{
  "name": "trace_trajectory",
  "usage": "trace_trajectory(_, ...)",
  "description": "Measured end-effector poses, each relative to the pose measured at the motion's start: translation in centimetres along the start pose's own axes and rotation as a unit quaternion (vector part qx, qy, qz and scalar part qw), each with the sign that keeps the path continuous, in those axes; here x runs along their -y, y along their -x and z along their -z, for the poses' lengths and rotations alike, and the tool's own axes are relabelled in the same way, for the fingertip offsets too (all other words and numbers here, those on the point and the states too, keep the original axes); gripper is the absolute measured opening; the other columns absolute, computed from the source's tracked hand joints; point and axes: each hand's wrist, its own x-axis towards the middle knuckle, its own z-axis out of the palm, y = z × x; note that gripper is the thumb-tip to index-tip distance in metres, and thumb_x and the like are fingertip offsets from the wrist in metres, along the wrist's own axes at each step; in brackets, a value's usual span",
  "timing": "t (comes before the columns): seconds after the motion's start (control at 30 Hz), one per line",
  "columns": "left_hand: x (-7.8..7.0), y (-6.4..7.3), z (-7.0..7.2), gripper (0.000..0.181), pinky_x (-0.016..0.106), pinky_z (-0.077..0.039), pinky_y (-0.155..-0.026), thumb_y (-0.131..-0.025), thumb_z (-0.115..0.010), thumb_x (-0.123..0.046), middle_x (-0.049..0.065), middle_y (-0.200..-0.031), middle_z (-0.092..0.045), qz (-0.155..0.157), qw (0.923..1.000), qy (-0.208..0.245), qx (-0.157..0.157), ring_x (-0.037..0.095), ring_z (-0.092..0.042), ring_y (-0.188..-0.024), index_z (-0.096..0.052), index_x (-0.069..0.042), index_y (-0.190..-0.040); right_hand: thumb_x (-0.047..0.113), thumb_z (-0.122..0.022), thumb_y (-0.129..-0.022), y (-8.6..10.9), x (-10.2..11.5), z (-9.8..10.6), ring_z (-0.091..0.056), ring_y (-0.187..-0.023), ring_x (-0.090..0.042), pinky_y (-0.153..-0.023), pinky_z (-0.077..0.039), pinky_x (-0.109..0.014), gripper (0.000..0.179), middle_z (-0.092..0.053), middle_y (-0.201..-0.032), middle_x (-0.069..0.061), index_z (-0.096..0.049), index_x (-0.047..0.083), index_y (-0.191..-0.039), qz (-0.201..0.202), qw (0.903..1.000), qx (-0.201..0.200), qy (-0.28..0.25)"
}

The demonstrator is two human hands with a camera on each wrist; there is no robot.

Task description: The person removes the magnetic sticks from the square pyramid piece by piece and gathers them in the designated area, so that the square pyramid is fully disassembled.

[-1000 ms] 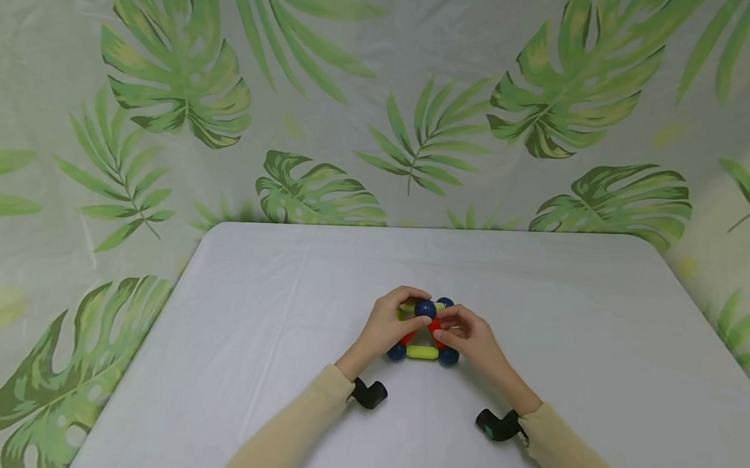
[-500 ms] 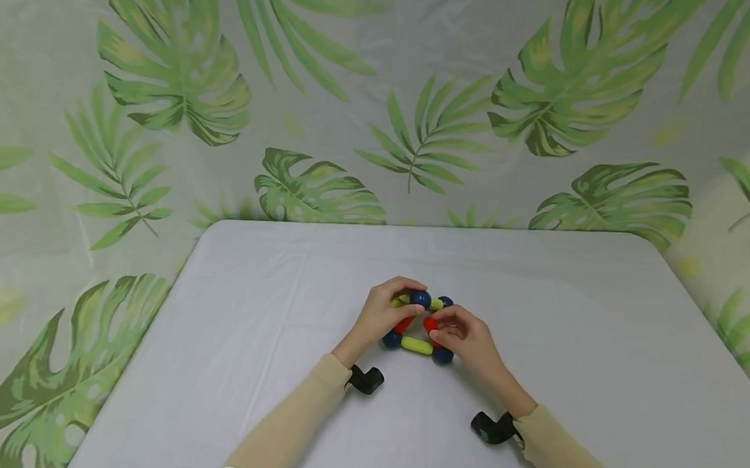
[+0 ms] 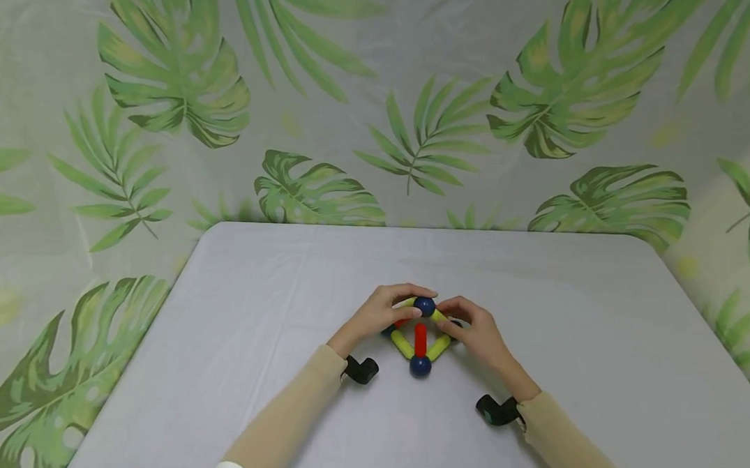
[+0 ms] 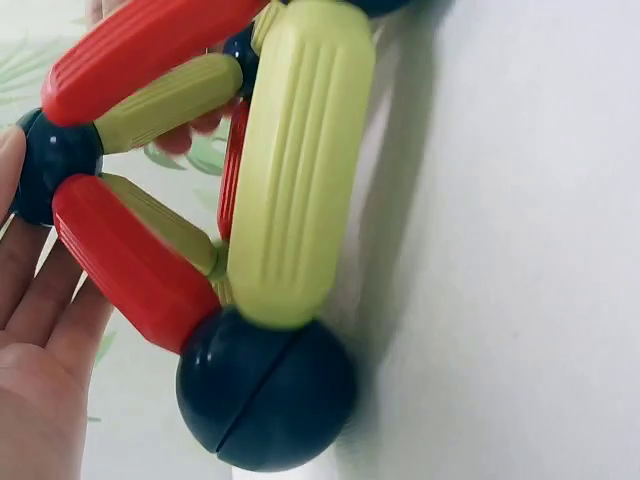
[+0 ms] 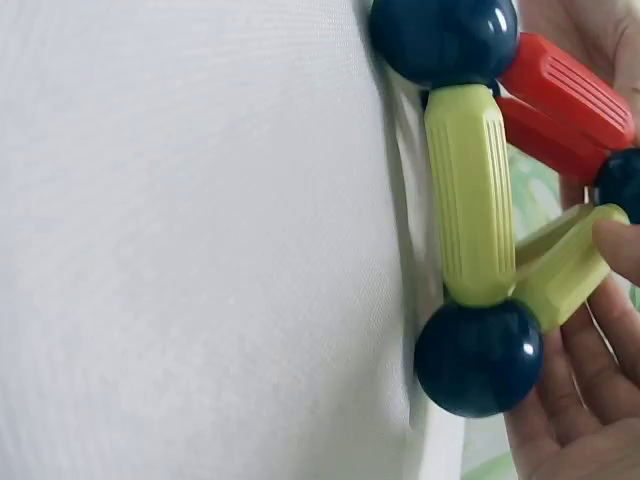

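Note:
A frame of magnetic rods and balls stands on the white table, its blue top ball (image 3: 425, 306) raised above the base. My left hand (image 3: 378, 316) pinches this ball between thumb and fingers; in the left wrist view the thumb reaches in beside the same ball (image 4: 60, 165). With thumb and fingers, my right hand (image 3: 480, 338) pinches a yellow-green rod (image 5: 568, 268) running up to the top ball. A red rod (image 3: 421, 339) rises from the blue front ball (image 3: 420, 366), where two yellow-green rods (image 3: 438, 347) meet. Fingers partly cover the back of the frame.
The table (image 3: 254, 277) has a white cloth. Behind it hangs a leaf-patterned curtain (image 3: 439, 209). A black wrist camera (image 3: 361, 370) sits at the left cuff, another camera (image 3: 496, 410) at the right cuff.
The frame has turned, so one corner ball now faces the front instead of a crosswise yellow-green rod. My right hand has moved from a red rod to a yellow-green one.

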Motion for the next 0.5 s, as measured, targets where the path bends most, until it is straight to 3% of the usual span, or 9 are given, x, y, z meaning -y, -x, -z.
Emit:
trace_trajectory(0.17,1.1,-0.1,0.0,0.033,0.046,-0.038,-0.102,-0.094,-0.059,-0.001,0.019,-0.127,-0.057,-0.006,0.9993,-0.030,-0.021,0.031,-0.052,-0.120,-0.057,0.006,-0.126,0.005,-0.070,-0.086,0.2,-0.1,-0.2,-0.061,-0.090,-0.026,-0.081,-0.052,-0.032,0.023,-0.064,-0.100,-0.014,-0.061,-0.002,-0.107,-0.015,0.9999,0.002,-0.007)
trace_trajectory(0.27,1.2,-0.1,-0.3,0.033,0.043,-0.045,-0.096,-0.091,-0.066,-0.008,0.012,-0.121,-0.060,-0.010,0.9965,-0.071,-0.043,0.025,-0.056,-0.112,-0.060,0.000,-0.122,0.005,-0.071,-0.085,0.6,0.2,-0.5,-0.059,-0.086,-0.023,-0.074,-0.052,-0.025,0.024,-0.063,-0.096,-0.012,-0.061,-0.002,-0.105,-0.018,0.9998,-0.005,-0.011)
trace_trajectory(0.37,1.0,0.0,-0.6,0.033,0.039,-0.047,-0.093,-0.087,-0.072,-0.014,0.006,-0.114,-0.061,-0.014,0.9923,-0.108,-0.059,0.018,-0.058,-0.107,-0.063,-0.004,-0.118,0.004,-0.072,-0.084,1.0,0.6,-0.8,-0.058,-0.085,-0.022,-0.072,-0.052,-0.024,0.025,-0.062,-0.094,-0.010,-0.061,-0.002,-0.106,-0.019,0.9997,-0.010,-0.012)
trace_trajectory(0.5,0.8,0.0,-0.9,0.034,0.039,-0.050,-0.089,-0.085,-0.074,-0.013,0.007,-0.111,-0.063,-0.018,0.9913,-0.110,-0.070,0.017,-0.059,-0.103,-0.064,0.000,-0.115,0.003,-0.072,-0.084,1.3,0.7,-1.2,-0.058,-0.084,-0.022,-0.072,-0.052,-0.025,0.025,-0.062,-0.093,-0.009,-0.061,-0.003,-0.105,-0.017,0.9996,-0.021,-0.005)
